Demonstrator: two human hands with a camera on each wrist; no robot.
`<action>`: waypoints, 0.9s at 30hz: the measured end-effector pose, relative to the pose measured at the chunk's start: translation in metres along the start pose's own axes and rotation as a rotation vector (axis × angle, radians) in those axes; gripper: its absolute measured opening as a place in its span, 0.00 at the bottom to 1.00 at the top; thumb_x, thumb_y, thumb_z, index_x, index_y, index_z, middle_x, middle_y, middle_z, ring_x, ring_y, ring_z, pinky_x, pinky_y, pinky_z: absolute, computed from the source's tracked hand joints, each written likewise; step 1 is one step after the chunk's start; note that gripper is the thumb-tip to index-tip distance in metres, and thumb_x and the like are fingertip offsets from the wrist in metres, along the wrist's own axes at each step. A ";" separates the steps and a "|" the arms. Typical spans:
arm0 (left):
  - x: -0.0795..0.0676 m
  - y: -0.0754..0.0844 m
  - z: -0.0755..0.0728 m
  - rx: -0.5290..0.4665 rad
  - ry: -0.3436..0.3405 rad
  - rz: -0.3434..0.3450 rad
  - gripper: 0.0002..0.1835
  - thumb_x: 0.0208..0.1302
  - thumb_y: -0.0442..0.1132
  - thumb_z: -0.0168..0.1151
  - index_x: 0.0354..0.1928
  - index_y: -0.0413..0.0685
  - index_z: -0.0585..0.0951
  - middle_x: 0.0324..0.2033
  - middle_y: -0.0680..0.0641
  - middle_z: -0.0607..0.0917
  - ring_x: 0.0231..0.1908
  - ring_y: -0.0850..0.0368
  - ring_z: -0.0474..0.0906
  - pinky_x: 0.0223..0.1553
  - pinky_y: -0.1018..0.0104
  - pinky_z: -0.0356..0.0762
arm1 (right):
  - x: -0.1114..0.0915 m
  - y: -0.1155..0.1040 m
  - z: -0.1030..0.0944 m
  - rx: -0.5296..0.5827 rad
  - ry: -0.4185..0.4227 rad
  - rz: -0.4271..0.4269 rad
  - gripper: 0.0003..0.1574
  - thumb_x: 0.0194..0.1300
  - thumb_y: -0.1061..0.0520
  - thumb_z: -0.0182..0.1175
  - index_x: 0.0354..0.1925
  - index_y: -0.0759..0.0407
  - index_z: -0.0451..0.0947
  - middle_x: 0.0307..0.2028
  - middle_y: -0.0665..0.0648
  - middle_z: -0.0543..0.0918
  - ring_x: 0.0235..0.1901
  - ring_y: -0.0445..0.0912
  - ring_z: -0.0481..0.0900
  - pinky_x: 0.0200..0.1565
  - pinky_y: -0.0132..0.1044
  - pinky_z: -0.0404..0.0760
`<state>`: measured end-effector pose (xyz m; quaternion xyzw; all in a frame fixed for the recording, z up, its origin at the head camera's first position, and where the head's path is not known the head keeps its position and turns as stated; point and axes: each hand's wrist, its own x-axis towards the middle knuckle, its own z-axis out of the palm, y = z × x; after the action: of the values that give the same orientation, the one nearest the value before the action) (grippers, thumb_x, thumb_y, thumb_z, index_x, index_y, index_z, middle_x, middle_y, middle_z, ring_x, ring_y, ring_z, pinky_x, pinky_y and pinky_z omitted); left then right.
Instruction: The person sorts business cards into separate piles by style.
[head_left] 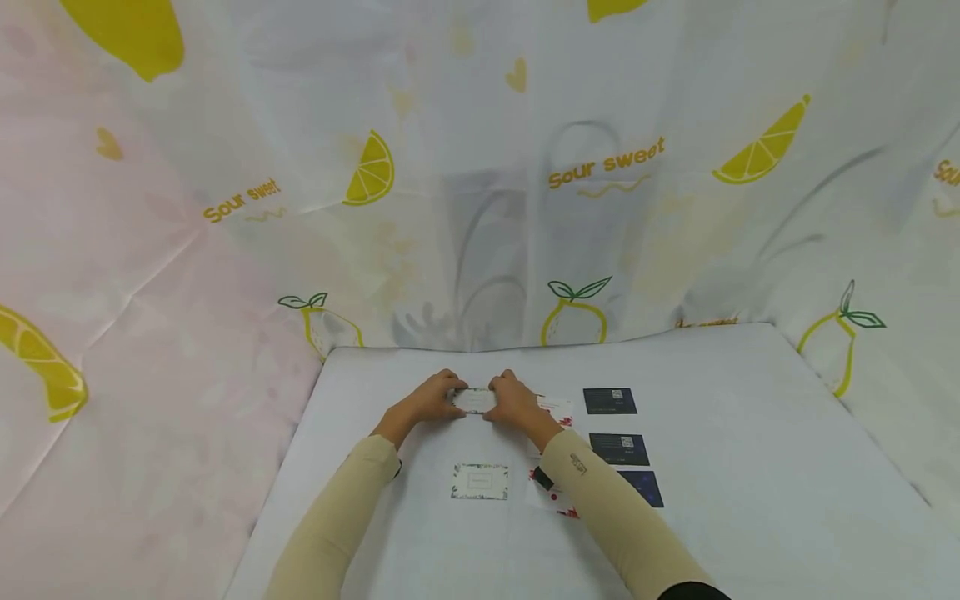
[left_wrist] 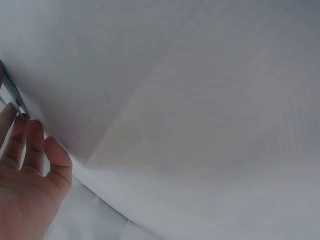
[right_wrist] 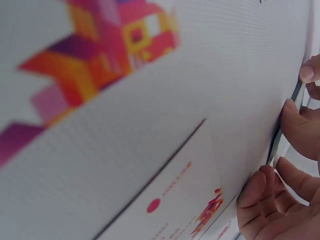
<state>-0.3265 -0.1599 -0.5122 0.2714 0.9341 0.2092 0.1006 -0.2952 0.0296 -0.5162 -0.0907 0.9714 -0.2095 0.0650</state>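
Both hands are at the far part of the white table, around a small white card (head_left: 474, 401) with a leafy printed border. My left hand (head_left: 431, 400) pinches its left end between thumb and fingers. At the right end, my right hand (head_left: 517, 402) grips it the same way. Seen edge-on in the right wrist view, the card (right_wrist: 276, 142) is a thin dark-edged strip between the fingers. Nearer to me lies a second leafy-bordered card (head_left: 480, 482), flat on the table. The left wrist view shows only part of the left hand (left_wrist: 30, 190) at its lower left.
Three dark cards (head_left: 610, 401) form a column to the right. White cards with red and orange print (right_wrist: 170, 215) lie between, partly covered by the right forearm (head_left: 600, 508) in the head view. A lemon-patterned curtain (head_left: 480, 250) hangs behind the table (head_left: 750, 450).
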 end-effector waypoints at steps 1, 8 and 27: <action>0.000 0.000 0.001 -0.002 -0.003 -0.007 0.28 0.47 0.41 0.72 0.53 0.43 0.77 0.49 0.43 0.74 0.48 0.50 0.72 0.53 0.56 0.69 | 0.000 0.000 0.001 0.000 -0.002 0.001 0.36 0.45 0.45 0.71 0.50 0.57 0.74 0.47 0.57 0.71 0.42 0.50 0.76 0.44 0.44 0.75; -0.003 -0.003 0.005 -0.028 -0.020 -0.027 0.29 0.46 0.41 0.73 0.53 0.43 0.77 0.48 0.44 0.74 0.47 0.52 0.72 0.52 0.57 0.69 | -0.002 0.001 0.006 0.005 -0.023 -0.002 0.36 0.45 0.45 0.71 0.52 0.56 0.73 0.49 0.58 0.71 0.44 0.52 0.76 0.45 0.45 0.75; 0.001 -0.007 0.002 -0.032 0.017 -0.009 0.30 0.46 0.42 0.73 0.53 0.41 0.76 0.47 0.42 0.73 0.42 0.54 0.71 0.47 0.59 0.70 | 0.001 -0.003 0.000 0.002 -0.040 0.062 0.36 0.48 0.46 0.70 0.54 0.55 0.71 0.49 0.58 0.68 0.43 0.51 0.74 0.46 0.47 0.74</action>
<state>-0.3295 -0.1641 -0.5166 0.2637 0.9326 0.2260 0.0980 -0.2953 0.0264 -0.5149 -0.0646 0.9720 -0.2066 0.0911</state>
